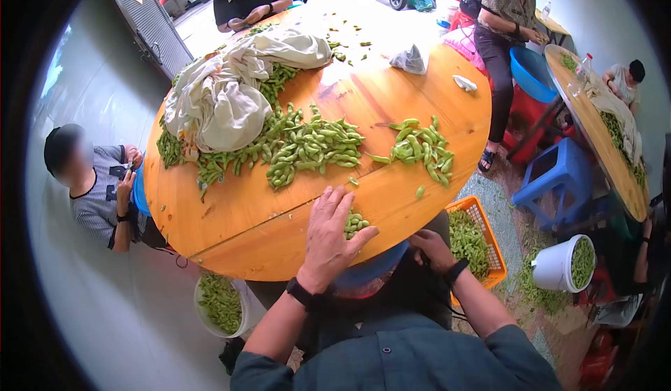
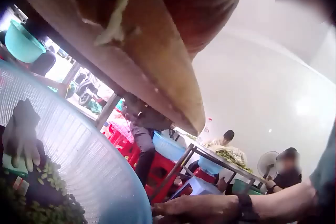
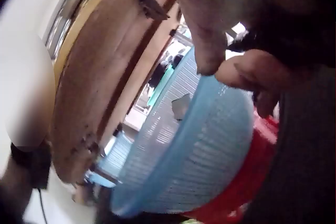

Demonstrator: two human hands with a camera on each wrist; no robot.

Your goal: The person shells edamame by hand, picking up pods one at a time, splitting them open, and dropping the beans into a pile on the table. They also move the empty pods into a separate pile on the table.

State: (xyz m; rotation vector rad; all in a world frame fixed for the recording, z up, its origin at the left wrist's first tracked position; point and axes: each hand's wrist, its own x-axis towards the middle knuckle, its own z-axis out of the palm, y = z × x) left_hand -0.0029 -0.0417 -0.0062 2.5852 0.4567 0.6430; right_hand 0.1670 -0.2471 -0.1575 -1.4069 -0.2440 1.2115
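Note:
In the head view my left hand (image 1: 331, 234) lies on the wooden table (image 1: 244, 241) near its front edge, fingers extended and thumb out to the side. A small group of green beans (image 1: 356, 223) sits between thumb and fingers. Below the table edge, my right hand (image 1: 433, 250) is at the rim of a blue basket (image 3: 210, 145), its thumb and finger pinching the rim. The left wrist view shows small green beans (image 2: 50, 179) inside this basket, along with a pale glove (image 2: 22, 134). Just beyond my left hand spreads a pile of green soybean pods (image 1: 314, 143).
A smaller pod heap (image 1: 423, 150) lies to the right, and a pale cloth (image 1: 224, 104) covers more pods at left. An orange crate (image 1: 482, 230) and white buckets (image 1: 565, 264) of pods stand on the floor. Other people sit around the tables.

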